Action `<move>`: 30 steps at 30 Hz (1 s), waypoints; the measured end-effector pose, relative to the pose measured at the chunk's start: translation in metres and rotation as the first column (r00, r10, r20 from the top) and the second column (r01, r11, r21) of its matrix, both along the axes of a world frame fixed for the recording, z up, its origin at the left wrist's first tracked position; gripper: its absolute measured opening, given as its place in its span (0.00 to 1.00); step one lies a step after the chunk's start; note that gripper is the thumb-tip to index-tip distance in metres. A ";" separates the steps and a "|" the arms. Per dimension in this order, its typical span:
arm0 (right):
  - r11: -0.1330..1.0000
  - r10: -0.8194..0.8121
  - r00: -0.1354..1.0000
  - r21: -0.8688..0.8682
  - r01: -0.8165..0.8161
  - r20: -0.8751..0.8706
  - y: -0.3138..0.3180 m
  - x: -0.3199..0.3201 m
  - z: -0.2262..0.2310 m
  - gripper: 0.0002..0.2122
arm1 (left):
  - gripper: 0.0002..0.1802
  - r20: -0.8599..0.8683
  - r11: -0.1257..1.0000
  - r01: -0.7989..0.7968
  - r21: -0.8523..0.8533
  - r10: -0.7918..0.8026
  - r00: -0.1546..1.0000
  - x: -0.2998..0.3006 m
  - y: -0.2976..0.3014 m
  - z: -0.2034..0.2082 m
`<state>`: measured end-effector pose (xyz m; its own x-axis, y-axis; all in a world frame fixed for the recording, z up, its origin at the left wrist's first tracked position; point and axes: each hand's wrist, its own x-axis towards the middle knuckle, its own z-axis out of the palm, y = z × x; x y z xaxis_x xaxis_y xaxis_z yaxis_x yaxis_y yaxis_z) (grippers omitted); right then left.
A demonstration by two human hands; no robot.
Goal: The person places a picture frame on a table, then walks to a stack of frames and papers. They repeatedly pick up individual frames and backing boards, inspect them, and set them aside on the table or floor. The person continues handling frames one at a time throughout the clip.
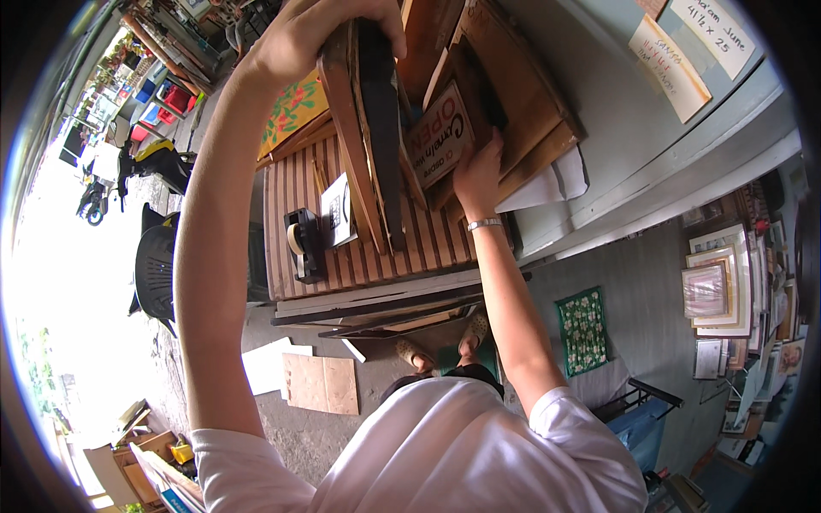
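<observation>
1. frames [368, 128], a stack of dark and wooden ones, stand on edge on a slatted wooden table [376, 256], leaning back toward a grey wall [616, 128]
2. left hand [316, 34] reaches high from a long, nearly straight arm that rises from the lower left; its fingers curl over the top edge of the front frames, thumb side toward the camera, gripping them
3. right hand [479, 175] comes up on a bent arm from the lower right, a silver bracelet [485, 224] at the wrist; the fingers are held together and pressed flat against the lower part of a wooden board [513, 94] behind the stack, just beside a small sign [440, 137] with red lettering that is tucked between the frames
4. whether the right hand pinches anything or only rests there cannot be told, as the fingertips are hidden against the wood
5. tape dispenser [304, 244], black, sits on the table near its left edge, with a white card [340, 209] just beside it, both apart from the hands
6. sheets of white paper [556, 184] stick out from under the leaning boards at the right
</observation>
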<state>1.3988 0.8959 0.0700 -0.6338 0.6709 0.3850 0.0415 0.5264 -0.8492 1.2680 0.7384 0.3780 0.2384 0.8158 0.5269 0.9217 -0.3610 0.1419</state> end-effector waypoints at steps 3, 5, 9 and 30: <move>0.985 0.130 0.991 -0.106 -0.134 -0.040 -0.001 -0.002 0.002 0.26 | 0.27 -0.078 0.995 0.066 0.075 -0.060 0.995 0.001 0.003 -0.003; 0.956 0.275 0.956 -0.077 -0.284 -0.106 -0.003 0.000 0.000 0.25 | 0.27 -0.181 0.984 0.138 0.112 -0.116 0.977 0.004 0.005 -0.004; 0.901 0.433 0.899 0.027 -0.432 -0.060 -0.004 0.003 -0.007 0.25 | 0.29 -0.064 0.994 0.109 -0.006 -0.109 0.992 0.007 0.002 0.002; 0.901 -0.387 0.922 -0.218 0.375 -0.015 -0.041 -0.050 -0.050 0.30 | 0.32 0.103 0.974 -0.117 -0.196 0.139 0.985 0.009 -0.009 0.008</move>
<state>1.3490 0.8549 0.0201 -0.2953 0.9250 0.2391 0.1519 0.2925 -0.9441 1.2771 0.7290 0.3858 0.0722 0.9230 0.3780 0.9321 -0.1973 0.3038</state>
